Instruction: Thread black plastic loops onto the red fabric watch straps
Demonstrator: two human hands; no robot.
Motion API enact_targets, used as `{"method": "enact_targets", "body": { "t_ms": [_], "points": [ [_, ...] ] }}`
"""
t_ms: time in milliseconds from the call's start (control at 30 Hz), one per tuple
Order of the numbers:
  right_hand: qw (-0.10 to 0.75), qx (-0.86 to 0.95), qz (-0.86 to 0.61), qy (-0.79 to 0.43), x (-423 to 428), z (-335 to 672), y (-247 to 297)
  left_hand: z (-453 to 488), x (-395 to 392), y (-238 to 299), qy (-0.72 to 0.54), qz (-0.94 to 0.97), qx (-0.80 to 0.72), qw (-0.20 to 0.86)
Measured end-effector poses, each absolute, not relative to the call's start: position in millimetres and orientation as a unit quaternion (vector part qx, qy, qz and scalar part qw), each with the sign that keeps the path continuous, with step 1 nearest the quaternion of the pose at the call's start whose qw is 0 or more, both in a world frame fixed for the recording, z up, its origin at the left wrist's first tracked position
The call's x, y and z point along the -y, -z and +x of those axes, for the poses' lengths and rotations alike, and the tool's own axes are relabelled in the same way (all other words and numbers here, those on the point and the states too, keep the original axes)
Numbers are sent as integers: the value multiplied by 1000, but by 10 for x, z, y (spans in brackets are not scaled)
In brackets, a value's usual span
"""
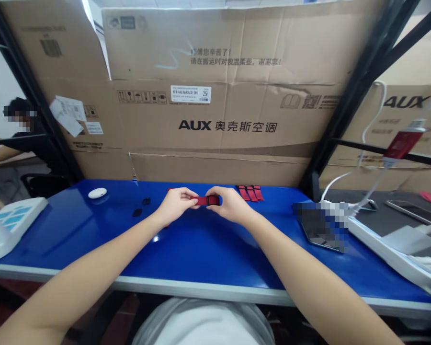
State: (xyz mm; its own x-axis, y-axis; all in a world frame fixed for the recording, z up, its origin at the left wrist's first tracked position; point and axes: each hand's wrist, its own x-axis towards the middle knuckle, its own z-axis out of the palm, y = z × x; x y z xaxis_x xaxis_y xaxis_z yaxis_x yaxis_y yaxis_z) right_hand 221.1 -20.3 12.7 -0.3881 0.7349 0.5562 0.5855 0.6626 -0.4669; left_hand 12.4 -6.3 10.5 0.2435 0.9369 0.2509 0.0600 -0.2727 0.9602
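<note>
Strap (203, 201) is the thing I am watching: a short red band with a dark piece near its right end, held just above the blue table (201, 249), roughly midway along it and toward its far edge. The left hand (175, 205) is pinching the strap's left end between thumb and fingers, and the right hand (230, 205) is pinching the right end at the dark piece, so both are closed on it and neither is spread. The strap is lying level between them, stretched straight with no sag.

To do this well, I judge that the pull should be kept even from both ends, with the fingertips staying close to the dark piece so it does not twist. A grip slipping toward the middle would probably let the band curl.

Further along the table's far edge, to the right of the hands, three more red straps (250, 192) are lying side by side, apart from the held one. To the left, two small dark bits (141, 207) are resting on the table, with a white oval puck (97, 192) beyond them. A white tray (7, 225) is sitting at the table's left end.
</note>
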Motion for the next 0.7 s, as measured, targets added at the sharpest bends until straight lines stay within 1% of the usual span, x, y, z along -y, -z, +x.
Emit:
{"method": "enact_targets", "body": {
  "t_ms": [167, 267, 367, 433, 500, 567, 700],
  "points": [
    [286, 853, -428, -87, 133, 2347, -156, 113, 15, -62, -434, 638, -424, 474],
    [231, 866, -427, -120, 49, 2391, -134, 123, 46, -33, -360, 704, -420, 446],
    [195, 872, -426, -145, -85, 2429, -94, 121, 105, 1, -251, 811, -398, 349],
    [185, 866, -450, -115, -165, 2468, -56, 122, 135, 36, -213, 867, -376, 248],
    [176, 849, -494, -60, -204, 2521, 5, 136, 142, 85, -211, 899, -353, 150],
    [172, 829, -532, -17, -186, 2578, 98, 168, 124, 140, -217, 913, -337, 81],
    [183, 822, -538, -33, -41, 2628, 310, 250, 66, 217, -202, 915, -348, 19]
  ]
}}
